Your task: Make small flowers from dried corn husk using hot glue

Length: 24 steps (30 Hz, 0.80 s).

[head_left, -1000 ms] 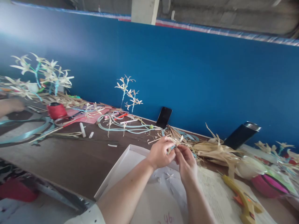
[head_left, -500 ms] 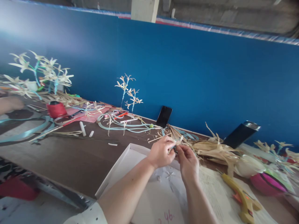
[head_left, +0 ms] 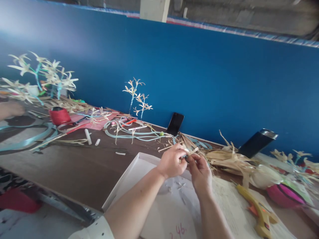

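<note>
Small straw flower (head_left: 189,152) pinched between both hands, held above the far edge of the white tray (head_left: 124,181). Left hand (head_left: 171,161) and right hand (head_left: 200,171) both grip it at the fingertips, touching. Tray holds a few small straw bits (head_left: 179,184). Husk pile (head_left: 229,159) just behind, glue gun (head_left: 258,207) to the right. Bare brown table (head_left: 74,166) to the left.

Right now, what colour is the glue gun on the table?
Yellow with orange parts; the glue gun shows in the head view, right of both hands.
</note>
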Tool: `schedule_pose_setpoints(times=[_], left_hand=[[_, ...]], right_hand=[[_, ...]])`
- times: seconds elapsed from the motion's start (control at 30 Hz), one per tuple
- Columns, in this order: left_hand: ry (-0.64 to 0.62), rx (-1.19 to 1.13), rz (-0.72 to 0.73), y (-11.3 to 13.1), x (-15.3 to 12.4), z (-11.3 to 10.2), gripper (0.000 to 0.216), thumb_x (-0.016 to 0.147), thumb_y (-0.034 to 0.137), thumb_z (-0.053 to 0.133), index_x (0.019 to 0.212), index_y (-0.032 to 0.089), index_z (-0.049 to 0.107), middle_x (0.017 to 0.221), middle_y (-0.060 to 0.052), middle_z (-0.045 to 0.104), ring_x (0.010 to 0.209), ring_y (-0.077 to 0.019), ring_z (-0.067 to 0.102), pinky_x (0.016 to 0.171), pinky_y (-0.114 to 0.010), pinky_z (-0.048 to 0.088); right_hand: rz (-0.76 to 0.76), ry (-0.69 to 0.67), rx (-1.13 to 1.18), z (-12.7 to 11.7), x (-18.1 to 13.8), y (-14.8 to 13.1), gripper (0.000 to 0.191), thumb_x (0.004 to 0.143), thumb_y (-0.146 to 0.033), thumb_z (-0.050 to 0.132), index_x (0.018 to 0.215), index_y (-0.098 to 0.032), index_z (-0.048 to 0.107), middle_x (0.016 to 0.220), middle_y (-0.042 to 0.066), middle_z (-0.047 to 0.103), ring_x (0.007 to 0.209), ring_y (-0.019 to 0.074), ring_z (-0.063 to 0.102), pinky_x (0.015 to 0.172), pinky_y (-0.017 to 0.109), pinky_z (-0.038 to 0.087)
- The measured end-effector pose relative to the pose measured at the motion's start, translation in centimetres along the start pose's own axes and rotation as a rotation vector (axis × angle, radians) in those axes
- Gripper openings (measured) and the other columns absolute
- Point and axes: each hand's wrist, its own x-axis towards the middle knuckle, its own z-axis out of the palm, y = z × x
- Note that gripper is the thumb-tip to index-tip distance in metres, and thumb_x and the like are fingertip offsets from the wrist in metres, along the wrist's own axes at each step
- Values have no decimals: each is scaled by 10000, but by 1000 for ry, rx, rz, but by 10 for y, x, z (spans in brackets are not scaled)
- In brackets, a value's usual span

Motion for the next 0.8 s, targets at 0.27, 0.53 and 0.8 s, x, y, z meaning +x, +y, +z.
schedule_pose_setpoints(times=[0.27,0.53,0.8], left_hand=[[11,-2,32,0,0,1,360,709,77,475,1010,193,633,994,-49,588,870,-154,572,737,-241,477],[2,37,59,2,-1,-1,330,723,89,471,991,193,634,980,-51,580,870,-160,564,761,-262,477],[-20,34,104,5,0,-4,305,739,155,506,1020,194,620,1006,-68,572,941,-192,540,833,-302,467]], right_hand=[[32,73,37,3,-1,-10,315,702,-422,687,887,-179,609,703,-10,582,502,68,411,450,193,352],[5,96,-53,-2,1,-9,277,703,-419,687,827,-178,627,700,-6,587,581,101,484,507,213,392],[46,-3,157,-7,2,-5,249,725,-392,682,845,-208,565,659,-37,524,545,91,458,528,224,391]])
